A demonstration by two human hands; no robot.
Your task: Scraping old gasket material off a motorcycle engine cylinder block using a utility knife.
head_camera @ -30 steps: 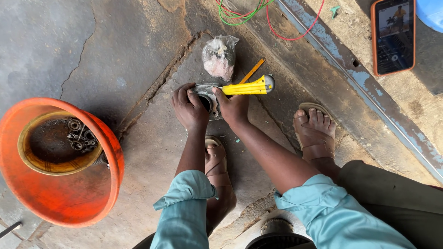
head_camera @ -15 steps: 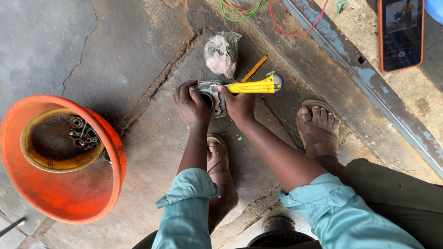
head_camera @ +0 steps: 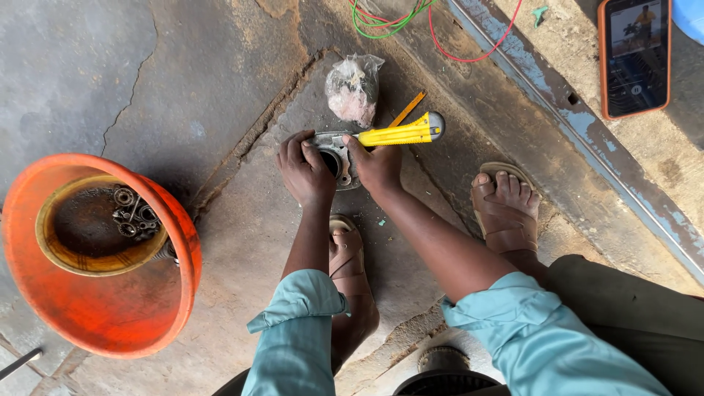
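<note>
Yellow knife [head_camera: 400,133] lower than before, both hands [head_camera: 304,170] steadying metal flange [head_camera: 334,155].

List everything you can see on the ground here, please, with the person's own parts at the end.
metal flanged part: one, grey, on the concrete between both hands
utility knife: one, yellow, in the right hand, lying across the part
plastic bag: one, clear with pinkish contents, just above the part
basin: one, orange, left, holding oily bearings
wires: red and green, top centre
phone: one, orange case, top right
sandals: two, brown, on the feet
left hand: steadies the part
right hand: grips the knife
</note>
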